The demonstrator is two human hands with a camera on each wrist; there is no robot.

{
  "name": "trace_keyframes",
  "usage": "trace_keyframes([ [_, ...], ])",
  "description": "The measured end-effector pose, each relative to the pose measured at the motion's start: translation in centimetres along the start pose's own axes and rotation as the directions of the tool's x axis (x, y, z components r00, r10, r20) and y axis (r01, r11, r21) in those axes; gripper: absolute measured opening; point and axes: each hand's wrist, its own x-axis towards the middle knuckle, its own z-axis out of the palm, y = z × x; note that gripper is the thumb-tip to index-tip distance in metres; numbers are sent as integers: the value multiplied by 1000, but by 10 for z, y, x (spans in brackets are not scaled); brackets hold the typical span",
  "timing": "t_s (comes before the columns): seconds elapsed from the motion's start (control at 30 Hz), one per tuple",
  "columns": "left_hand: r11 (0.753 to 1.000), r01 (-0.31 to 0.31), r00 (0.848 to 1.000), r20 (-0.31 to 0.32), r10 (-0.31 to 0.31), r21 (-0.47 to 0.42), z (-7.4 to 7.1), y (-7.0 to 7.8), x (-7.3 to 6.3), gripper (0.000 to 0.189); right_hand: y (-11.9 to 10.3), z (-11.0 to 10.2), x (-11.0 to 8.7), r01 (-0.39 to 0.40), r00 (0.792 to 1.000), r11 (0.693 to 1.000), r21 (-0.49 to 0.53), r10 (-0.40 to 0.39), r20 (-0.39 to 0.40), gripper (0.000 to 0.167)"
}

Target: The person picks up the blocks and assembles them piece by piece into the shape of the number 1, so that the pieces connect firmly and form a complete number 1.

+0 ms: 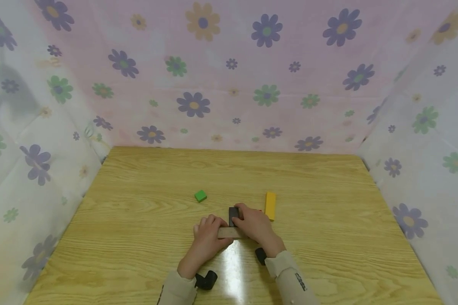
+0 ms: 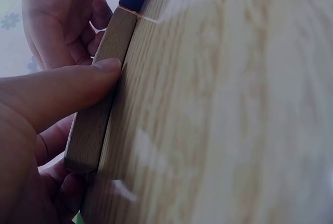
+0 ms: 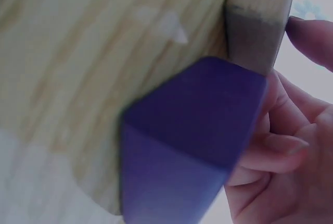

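I see the left hand (image 1: 207, 235) pinch the wood block (image 1: 227, 232); right of it, the right hand (image 1: 256, 224) touches the black block (image 1: 233, 214), whether gripping I can't tell.

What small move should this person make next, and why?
Perhaps the right hand should gently nudge the black block snug against the wooden block: its fingers are on the black block, which lies just behind the wooden block, and the left hand grips the latter, so could steady it.

Wood-grain tabletop (image 1: 145, 178) before you: green block (image 1: 200, 196) left, yellow block (image 1: 270, 206) right; between, bare-wood block (image 1: 226, 232), black block (image 1: 234, 214) just beyond, purple block (image 3: 192, 125) at right end, red piece (image 1: 260, 210) mostly hidden.
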Motion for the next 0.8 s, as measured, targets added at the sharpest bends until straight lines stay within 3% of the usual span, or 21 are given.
trace_keyframes([
  [0.57,1000,-4,1000,6,4,-7,-1,0,0,33,-1,-4,-1,10,1000,1000,2,-10,30,43],
  [0.8,999,9,1000,26,-7,-53,-2,0,-1,32,-1,-5,0,13,999,1000,22,-14,30,43],
])
